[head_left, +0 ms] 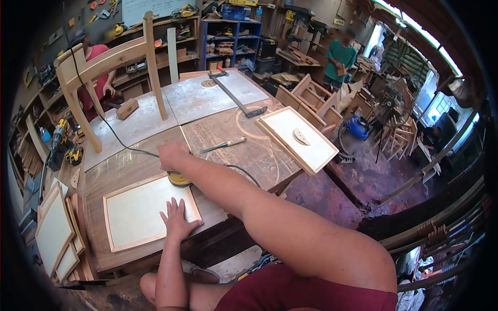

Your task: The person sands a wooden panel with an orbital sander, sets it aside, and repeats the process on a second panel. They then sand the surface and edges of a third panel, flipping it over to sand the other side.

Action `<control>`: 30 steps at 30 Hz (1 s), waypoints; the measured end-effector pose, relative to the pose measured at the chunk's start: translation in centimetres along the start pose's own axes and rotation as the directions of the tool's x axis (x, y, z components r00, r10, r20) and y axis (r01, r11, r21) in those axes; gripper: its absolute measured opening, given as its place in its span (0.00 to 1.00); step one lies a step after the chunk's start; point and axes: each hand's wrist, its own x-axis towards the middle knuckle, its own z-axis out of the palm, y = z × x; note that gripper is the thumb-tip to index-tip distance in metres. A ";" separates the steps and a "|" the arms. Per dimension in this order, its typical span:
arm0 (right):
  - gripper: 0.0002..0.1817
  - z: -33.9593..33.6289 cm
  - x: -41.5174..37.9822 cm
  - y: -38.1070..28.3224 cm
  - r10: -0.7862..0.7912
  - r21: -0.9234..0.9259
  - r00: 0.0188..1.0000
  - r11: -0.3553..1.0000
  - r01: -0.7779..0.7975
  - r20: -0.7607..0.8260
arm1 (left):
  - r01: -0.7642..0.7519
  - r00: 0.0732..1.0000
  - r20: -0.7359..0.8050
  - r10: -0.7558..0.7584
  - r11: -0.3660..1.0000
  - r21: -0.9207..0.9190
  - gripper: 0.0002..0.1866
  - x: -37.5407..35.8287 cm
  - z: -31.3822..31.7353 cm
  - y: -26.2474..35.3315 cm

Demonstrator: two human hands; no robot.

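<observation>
A pale framed wooden panel (137,212) lies flat on the brown workbench (96,181) in front of me. My right hand (174,154) is closed over the top of a yellow and dark power sander (179,180), which sits on the panel's far right corner. A dark cord (116,137) crosses the bench to that hand. My left hand (180,220) rests with spread fingers on the panel's near right part, its thumb at the frame's edge. Beyond my right arm lies a chisel (224,145) with a wooden handle.
A bar clamp (233,94) lies at the back of the bench. Another framed panel (316,147), bearing a half-round piece (301,137), overhangs the right edge. A wooden chair frame (111,65) stands back left; stacked panels (54,236) lean left. Two people (341,58) (98,52) stand beyond.
</observation>
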 end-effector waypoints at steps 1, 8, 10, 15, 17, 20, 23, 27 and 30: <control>0.29 0.2 0.2 0.1 -0.009 -0.006 1.000 1.000 0.009 -0.012 | 0.002 1.000 -0.006 -0.002 1.000 -0.007 0.64 0.0 0.0 0.0; 0.28 -0.1 -0.1 -0.2 -0.005 -0.007 1.000 1.000 0.005 -0.006 | 0.003 0.999 -0.035 -0.004 1.000 -0.010 0.63 -0.1 0.3 0.0; 0.28 -0.2 -0.2 -0.2 -0.004 -0.001 1.000 1.000 0.004 -0.001 | 0.002 0.999 -0.039 -0.003 1.000 -0.014 0.64 -0.1 0.4 -0.1; 0.28 -0.3 -0.2 -0.3 -0.003 -0.007 1.000 1.000 0.003 0.004 | 0.003 0.999 -0.045 -0.004 1.000 -0.017 0.63 -0.1 0.5 0.0; 0.28 -0.3 -0.2 -0.4 -0.002 -0.008 1.000 1.000 0.002 0.004 | 0.009 0.999 -0.047 -0.010 1.000 -0.016 0.63 -0.1 0.4 0.1; 0.28 -0.3 -0.2 -0.4 -0.007 -0.014 1.000 1.000 0.007 0.004 | 0.014 0.998 -0.064 -0.015 1.000 -0.019 0.62 -0.1 0.7 0.1; 0.28 -0.3 -0.2 -0.3 -0.009 -0.022 1.000 1.000 0.009 0.001 | 0.015 0.996 -0.084 -0.015 1.000 -0.009 0.60 0.2 1.2 -0.1; 0.28 -0.2 -0.2 -0.4 -0.003 -0.017 1.000 1.000 0.003 0.000 | 0.009 0.996 -0.094 -0.008 1.000 0.004 0.58 0.2 1.4 -0.2; 0.28 -0.2 -0.1 -0.4 0.003 -0.007 1.000 1.000 -0.003 -0.008 | 0.001 0.996 -0.088 0.000 1.000 0.010 0.58 0.2 1.2 -0.3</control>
